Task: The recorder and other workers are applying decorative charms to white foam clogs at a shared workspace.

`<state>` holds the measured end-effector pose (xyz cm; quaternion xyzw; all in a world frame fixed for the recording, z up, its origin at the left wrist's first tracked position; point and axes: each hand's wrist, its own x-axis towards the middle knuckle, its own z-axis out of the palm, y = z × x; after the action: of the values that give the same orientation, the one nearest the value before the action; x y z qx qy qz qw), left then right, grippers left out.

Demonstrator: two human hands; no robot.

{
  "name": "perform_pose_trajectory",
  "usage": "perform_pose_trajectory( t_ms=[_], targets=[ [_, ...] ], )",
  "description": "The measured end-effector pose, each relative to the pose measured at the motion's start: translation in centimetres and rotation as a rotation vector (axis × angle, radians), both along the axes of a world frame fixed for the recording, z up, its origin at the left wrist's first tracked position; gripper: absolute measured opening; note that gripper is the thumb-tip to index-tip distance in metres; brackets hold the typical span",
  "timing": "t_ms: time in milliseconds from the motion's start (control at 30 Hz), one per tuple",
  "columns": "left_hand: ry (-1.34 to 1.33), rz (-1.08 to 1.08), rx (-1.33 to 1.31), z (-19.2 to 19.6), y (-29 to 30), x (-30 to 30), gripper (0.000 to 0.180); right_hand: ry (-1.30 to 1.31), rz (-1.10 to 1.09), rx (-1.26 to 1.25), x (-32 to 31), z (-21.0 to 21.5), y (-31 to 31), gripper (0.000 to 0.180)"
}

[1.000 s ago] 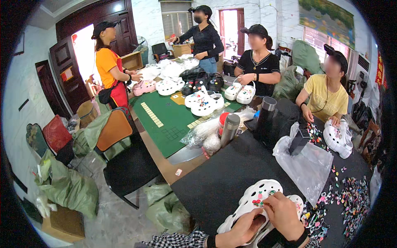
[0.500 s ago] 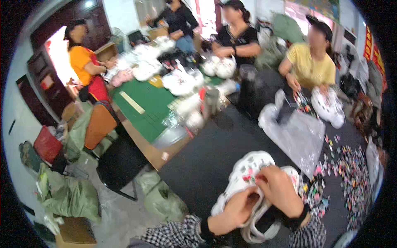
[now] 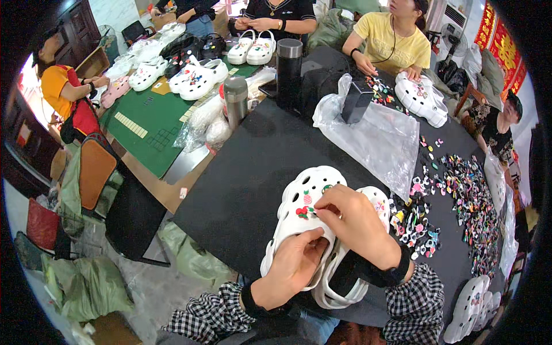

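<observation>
Between the two hands, at the near edge of the black counter [image 3: 247,172], lies a white clog [image 3: 296,210] with holes in its upper. The left hand [image 3: 293,270] grips the clog from below at its heel end, fingers curled into the opening. The right hand [image 3: 353,221] rests on top, its fingertips [image 3: 322,208] pinched at a small charm beside the red charm [image 3: 301,212] on the upper; whether it holds the charm itself I cannot tell. A second white clog [image 3: 374,201] lies just right of the first, partly under the right hand. Further right of that hand a scatter of loose coloured charms [image 3: 466,201] covers the counter. Beyond the hands lies a clear plastic bag [image 3: 374,138], and past it two tall flasks [image 3: 288,66] stand upright.
</observation>
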<state>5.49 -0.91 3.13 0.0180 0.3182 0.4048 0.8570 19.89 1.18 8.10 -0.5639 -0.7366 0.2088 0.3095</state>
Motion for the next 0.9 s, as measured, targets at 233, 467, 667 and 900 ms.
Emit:
perform_pose_trajectory(
  t_ms=[233, 467, 667, 900],
  targets=[
    [-0.045, -0.019, -0.029, -0.3, 0.3, -0.1, 0.020, -0.125, 0.010, 0.030, -0.3, 0.9, -0.7, 0.006],
    [-0.006, 0.001, -0.020, -0.1, 0.5, 0.3, 0.019, -0.402, 0.021, 0.182, -1.0, 0.9, -0.4, 0.009],
    [-0.010, -0.045, 0.018, -0.6, 0.3, 0.1, 0.017, -0.558, 0.099, 0.307, -1.0, 0.9, -0.4, 0.011],
    [-0.109, -0.029, 0.016, -2.2, 0.1, -0.1, 0.016, -0.560, 0.090, 0.298, -1.2, 0.6, -1.1, 0.009]
  ],
)
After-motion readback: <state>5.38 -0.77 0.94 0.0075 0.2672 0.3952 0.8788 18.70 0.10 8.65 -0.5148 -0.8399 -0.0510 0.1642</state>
